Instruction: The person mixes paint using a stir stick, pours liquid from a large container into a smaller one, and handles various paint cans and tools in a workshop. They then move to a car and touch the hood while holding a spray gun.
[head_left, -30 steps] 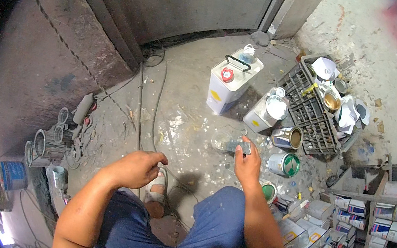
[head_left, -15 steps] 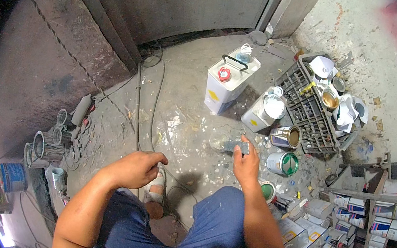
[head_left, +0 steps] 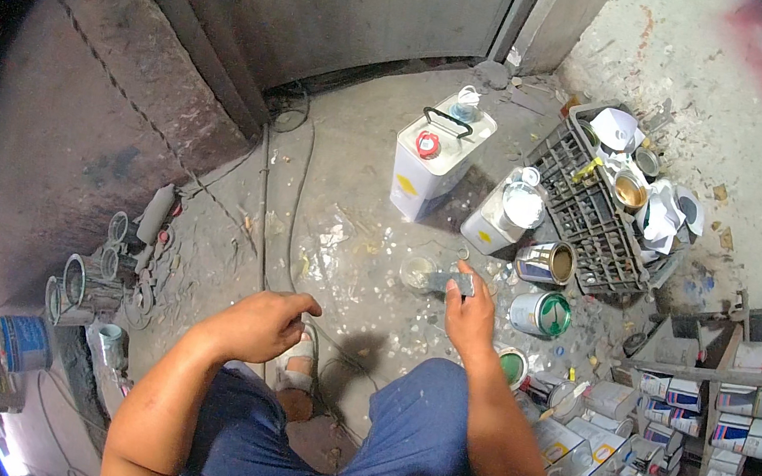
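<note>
Low over the floor, my right hand [head_left: 470, 315] is closed on a short, dark grey, flat-sided tool [head_left: 448, 283] whose kind I cannot make out. Its left end meets a clear, round, cup-like container [head_left: 416, 272]; whether it dips inside is unclear. My left hand [head_left: 278, 327] hangs by my left knee, back upward, the index finger stretched out and the others loosely bent, with nothing seen in it. Right of my right hand are a white can with green paint on top [head_left: 540, 313] and a can with a brown inside [head_left: 546, 261]. A small white canister [head_left: 497, 217] stands beyond them.
A tall white rectangular canister [head_left: 429, 167] with a red cap stands ahead. Dark crate [head_left: 588, 203] of used cans and paper leans at the right, above shelves [head_left: 719, 379] of tins. Cables [head_left: 265, 194] cross the floor; rings and a blue can [head_left: 24, 342] are at left.
The view shifts very slightly. Both hands stay nearly where they were, and the right one keeps its grip on the grey tool.
</note>
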Demonstrator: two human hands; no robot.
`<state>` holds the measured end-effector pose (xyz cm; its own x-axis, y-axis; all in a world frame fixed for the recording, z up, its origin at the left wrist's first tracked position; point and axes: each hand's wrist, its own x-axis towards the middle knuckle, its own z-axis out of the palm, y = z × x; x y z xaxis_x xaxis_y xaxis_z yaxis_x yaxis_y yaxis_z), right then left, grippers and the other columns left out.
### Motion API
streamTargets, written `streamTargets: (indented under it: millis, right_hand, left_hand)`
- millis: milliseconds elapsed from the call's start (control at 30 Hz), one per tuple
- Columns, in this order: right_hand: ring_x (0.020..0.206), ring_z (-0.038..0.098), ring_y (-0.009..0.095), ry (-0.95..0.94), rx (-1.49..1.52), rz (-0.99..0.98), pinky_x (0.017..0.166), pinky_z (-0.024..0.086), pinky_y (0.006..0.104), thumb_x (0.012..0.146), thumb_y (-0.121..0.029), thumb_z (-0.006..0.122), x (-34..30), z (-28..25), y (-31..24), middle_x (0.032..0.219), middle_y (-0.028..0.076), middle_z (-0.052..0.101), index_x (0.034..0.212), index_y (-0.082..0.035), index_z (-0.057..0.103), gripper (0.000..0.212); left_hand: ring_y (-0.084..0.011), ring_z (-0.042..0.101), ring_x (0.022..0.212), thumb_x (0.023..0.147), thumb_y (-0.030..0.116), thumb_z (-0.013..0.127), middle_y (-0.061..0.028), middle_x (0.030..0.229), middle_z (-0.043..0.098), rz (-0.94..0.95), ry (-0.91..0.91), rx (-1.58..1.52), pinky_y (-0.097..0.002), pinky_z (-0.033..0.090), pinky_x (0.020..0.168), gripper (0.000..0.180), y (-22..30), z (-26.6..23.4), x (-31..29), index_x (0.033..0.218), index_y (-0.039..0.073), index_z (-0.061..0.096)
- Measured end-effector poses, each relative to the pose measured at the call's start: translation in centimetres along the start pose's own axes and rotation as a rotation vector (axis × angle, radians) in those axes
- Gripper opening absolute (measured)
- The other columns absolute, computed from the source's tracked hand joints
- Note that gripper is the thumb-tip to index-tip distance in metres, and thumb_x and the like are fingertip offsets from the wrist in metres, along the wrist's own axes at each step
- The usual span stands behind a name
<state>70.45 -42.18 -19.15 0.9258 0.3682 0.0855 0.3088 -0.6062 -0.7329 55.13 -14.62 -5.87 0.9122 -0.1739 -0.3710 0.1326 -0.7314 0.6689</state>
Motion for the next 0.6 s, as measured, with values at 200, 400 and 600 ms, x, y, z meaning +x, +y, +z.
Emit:
streamTargets:
  millis: [200,400,600]
  right_hand:
    - [0.107,0.056,0.038,0.049,0.052,-0.034,0.092,0.044,0.0424,0.088,-0.017,0.056,0.2,-0.9,-2.9,0.116,0.019,0.059,0.121,-0.006,0.054,0.034]
    - [0.105,0.056,0.039,0.021,0.019,-0.145,0.091,0.045,0.0423,0.088,-0.017,0.057,1.2,-2.1,-2.1,0.115,0.019,0.059,0.121,-0.006,0.054,0.035]
    - [0.106,0.056,0.039,0.033,0.031,-0.048,0.091,0.045,0.0426,0.088,-0.017,0.057,-0.3,0.9,-0.3,0.115,0.020,0.059,0.122,-0.006,0.053,0.036]
  left_hand:
    - [-0.0379,0.060,0.082,0.081,0.011,0.056,-0.0189,0.081,0.063,-0.024,-0.006,0.000,-0.0458,0.047,0.073,0.031,0.2,-0.2,-0.4,0.111,0.004,0.055]
    - [-0.0381,0.060,0.085,0.083,0.010,0.054,-0.0199,0.088,0.062,-0.032,-0.020,0.012,-0.0450,0.047,0.075,0.031,0.1,-0.2,-0.5,0.114,0.005,0.055]
    - [-0.0379,0.060,0.087,0.083,0.010,0.054,-0.0204,0.090,0.062,-0.057,-0.039,0.002,-0.0449,0.048,0.076,0.032,0.4,-0.4,-0.4,0.114,0.005,0.055]
